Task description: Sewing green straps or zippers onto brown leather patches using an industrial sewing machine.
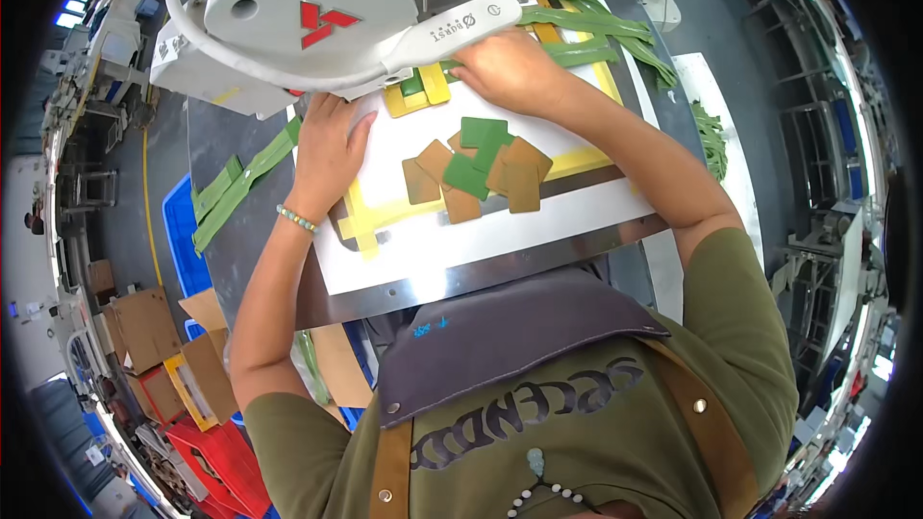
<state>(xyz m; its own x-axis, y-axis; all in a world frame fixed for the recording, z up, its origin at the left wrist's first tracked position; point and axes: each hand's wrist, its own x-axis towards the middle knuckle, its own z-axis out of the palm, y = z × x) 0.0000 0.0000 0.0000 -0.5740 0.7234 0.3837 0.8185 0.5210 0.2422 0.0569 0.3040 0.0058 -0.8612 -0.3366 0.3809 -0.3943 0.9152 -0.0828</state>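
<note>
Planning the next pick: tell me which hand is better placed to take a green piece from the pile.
Probably the right hand: it lies just above the green pieces in the pile, while the left hand rests flat on the white board farther off.

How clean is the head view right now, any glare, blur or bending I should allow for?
Head view: evenly lit and sharp at centre; the white plate shows no glare, only a soft sheen on its metal front edge; both hands, left hand and right hand, look crisp; straight edges bow toward the dark fisheye rim.

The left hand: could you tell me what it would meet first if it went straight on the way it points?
Probably the white sewing machine head: the left hand lies flat with fingers pointing under it, though depth is unclear.
</note>
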